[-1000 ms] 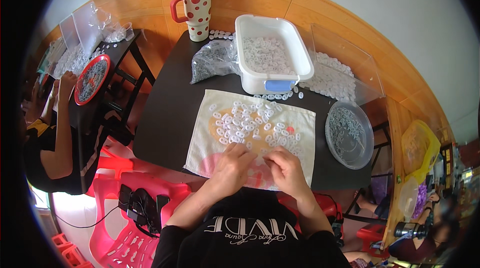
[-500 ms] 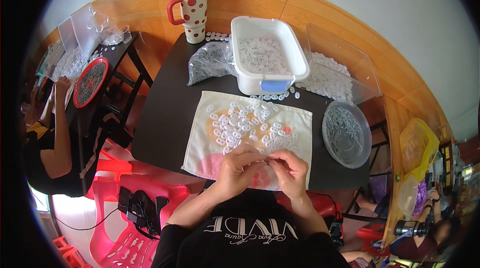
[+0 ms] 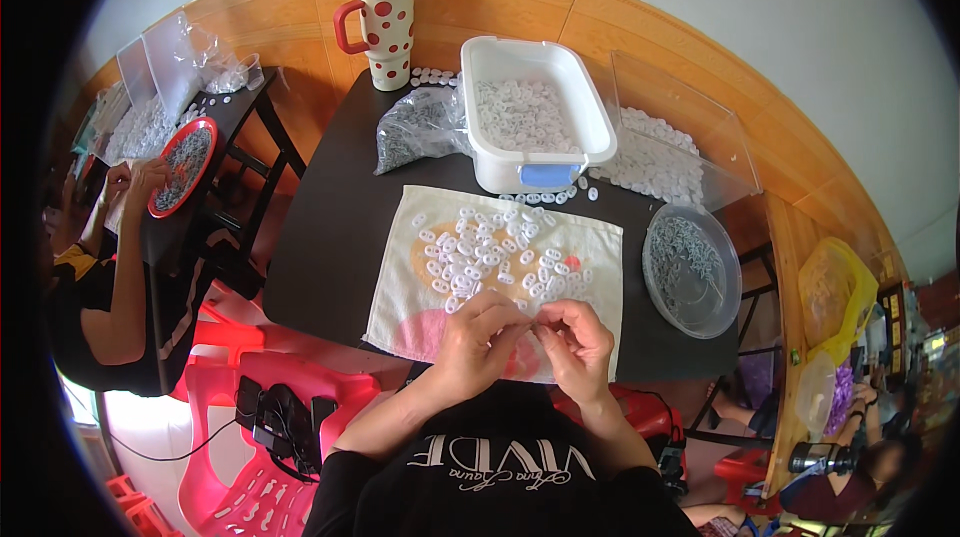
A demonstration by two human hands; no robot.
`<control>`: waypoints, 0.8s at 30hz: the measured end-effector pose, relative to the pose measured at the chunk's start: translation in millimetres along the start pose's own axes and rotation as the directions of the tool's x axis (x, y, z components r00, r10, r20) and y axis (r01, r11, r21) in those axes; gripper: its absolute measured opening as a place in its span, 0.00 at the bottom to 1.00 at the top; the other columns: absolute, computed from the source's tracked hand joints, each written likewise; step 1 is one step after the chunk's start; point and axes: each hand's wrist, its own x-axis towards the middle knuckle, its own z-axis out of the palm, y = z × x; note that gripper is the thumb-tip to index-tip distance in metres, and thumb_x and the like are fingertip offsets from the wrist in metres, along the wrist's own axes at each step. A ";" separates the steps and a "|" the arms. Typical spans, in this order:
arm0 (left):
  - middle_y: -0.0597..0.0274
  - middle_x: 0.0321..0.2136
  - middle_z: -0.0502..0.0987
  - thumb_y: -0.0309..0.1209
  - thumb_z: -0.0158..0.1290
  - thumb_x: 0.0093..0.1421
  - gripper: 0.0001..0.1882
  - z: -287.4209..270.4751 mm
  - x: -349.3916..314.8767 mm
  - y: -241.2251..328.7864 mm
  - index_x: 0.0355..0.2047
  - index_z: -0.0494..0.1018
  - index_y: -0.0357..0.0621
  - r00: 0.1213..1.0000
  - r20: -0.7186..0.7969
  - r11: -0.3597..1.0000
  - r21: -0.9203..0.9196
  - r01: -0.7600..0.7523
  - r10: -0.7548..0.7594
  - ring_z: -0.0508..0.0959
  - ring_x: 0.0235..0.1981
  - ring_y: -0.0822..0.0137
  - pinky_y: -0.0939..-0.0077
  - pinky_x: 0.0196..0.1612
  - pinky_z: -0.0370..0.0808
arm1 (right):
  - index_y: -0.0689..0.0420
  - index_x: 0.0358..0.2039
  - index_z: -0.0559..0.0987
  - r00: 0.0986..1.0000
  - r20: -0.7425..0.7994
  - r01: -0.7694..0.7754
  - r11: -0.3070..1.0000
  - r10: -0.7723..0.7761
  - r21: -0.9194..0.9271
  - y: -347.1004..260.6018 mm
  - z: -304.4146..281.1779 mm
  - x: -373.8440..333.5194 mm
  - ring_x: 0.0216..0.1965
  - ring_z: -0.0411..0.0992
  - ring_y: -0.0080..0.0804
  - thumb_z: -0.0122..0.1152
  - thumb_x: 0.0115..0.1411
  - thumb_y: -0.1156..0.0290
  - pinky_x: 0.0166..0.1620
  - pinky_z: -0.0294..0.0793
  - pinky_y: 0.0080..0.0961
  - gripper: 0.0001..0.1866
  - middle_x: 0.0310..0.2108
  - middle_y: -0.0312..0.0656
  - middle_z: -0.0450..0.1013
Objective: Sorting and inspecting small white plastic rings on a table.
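Note:
My left hand (image 3: 474, 345) and my right hand (image 3: 577, 345) meet fingertip to fingertip over the near edge of a cream towel (image 3: 392, 282) with pink and orange patches. Both are closed in a pinch. Whatever lies between the fingertips is too small to name. Just beyond my hands, many small white oval plastic pieces (image 3: 470, 259) with holes lie loosely heaped on the towel. To the right stands a round clear tub (image 3: 735, 282) holding small grey metal-looking parts (image 3: 683, 255).
Behind the towel are a white bin (image 3: 602, 127) of white pieces, a bag (image 3: 420, 124) of grey parts and a spotted tumbler (image 3: 388, 32). A clear box (image 3: 735, 142) with white pieces stands back right. At left, a co-worker's hands (image 3: 140, 177) are beside a red tray (image 3: 212, 132).
My hands stay almost in place, with the fingertips slightly shifted. At the left table the co-worker's hand has moved to the red tray's edge.

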 end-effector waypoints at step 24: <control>0.49 0.35 0.76 0.15 0.58 0.51 0.14 10.8 -1.4 -3.9 0.40 0.74 0.32 0.977 0.145 0.935 0.297 -0.194 0.157 0.76 0.34 0.49 0.61 0.35 0.76 | 0.64 0.47 0.71 0.994 -0.078 0.064 0.981 -0.080 -0.185 7.2 -8.8 -0.7 0.32 0.75 0.21 0.61 0.56 0.89 0.36 0.71 0.16 0.18 0.31 0.41 0.77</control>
